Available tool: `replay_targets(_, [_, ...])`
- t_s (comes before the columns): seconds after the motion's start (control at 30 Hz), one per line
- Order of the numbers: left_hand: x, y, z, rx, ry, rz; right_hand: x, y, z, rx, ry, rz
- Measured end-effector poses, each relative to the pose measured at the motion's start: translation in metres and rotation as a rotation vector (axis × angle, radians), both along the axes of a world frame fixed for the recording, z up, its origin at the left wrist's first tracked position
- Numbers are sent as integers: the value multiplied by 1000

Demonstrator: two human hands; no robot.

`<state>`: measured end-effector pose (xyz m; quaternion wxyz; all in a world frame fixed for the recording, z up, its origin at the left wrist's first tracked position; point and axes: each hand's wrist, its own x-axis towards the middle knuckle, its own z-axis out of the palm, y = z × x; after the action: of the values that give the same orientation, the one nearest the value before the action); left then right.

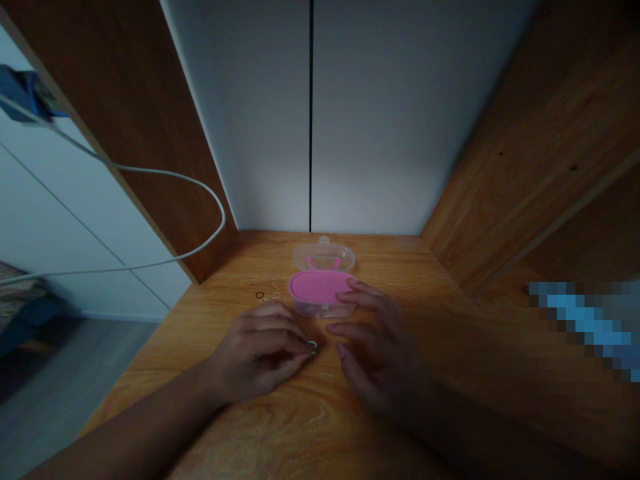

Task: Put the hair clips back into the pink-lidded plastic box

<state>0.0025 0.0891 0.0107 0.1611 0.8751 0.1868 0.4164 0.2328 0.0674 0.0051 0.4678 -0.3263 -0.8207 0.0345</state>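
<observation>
My left hand (265,350) rests over the wooden table, thumb and fingertips closed on a small pale elastic band (313,345). My right hand (383,353) hovers to the right with its fingers apart and nothing visible in it. Its upper fingers overlap the right end of an oval clear plastic box with a pink inner tray (317,287). The box's clear lid (325,256) stands open at the back, with a pink handle showing through it. Left of the box lie a black band (259,295) and a light band (277,295); another beside them is partly hidden by my left hand.
White panels (375,133) close off the back of the table (310,427), and brown wooden boards rise at both sides. A white cable (223,217) loops in from the left. A blurred blue object (585,320) is at the right.
</observation>
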Motion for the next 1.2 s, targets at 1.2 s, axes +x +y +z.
replay_targets(1.2, [11, -11, -14, -512, -247, 51, -1, 4, -4, 122, -147, 24])
